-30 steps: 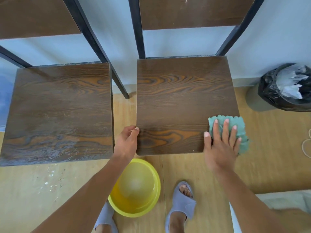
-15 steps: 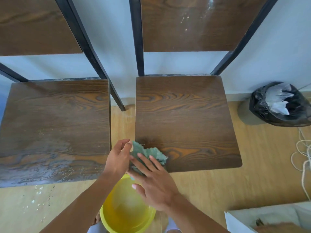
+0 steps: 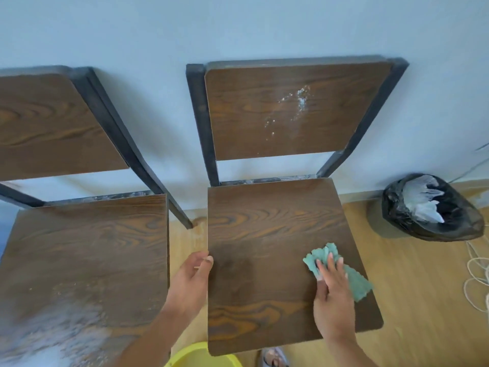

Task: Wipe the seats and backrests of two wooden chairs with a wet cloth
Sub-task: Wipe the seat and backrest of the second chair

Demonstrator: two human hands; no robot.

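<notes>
Two dark wooden chairs with black metal frames stand side by side against a pale wall. On the right chair's seat (image 3: pixel 264 234) my right hand (image 3: pixel 330 295) presses a crumpled green cloth (image 3: pixel 354 279) flat near the seat's right edge. My left hand (image 3: pixel 191 282) grips that seat's left edge. The right backrest (image 3: pixel 264 123) carries white specks and smears. The left chair's seat (image 3: pixel 87 250) shows a whitish dusty patch at its front; its backrest (image 3: pixel 50 128) is partly cut off at the left.
A yellow basin (image 3: pixel 201 357) sits on the wooden floor under the front of the right seat, beside my sandalled foot (image 3: pixel 274 357). A bin lined with a black bag (image 3: pixel 431 207) stands at the right by the wall. White cord (image 3: pixel 476 279) lies on the floor at far right.
My right hand has slid the cloth from the seat's front left corner over to its right side. The view has tilted upward, showing both backrests fully. My left hand stays on the seat's left edge.
</notes>
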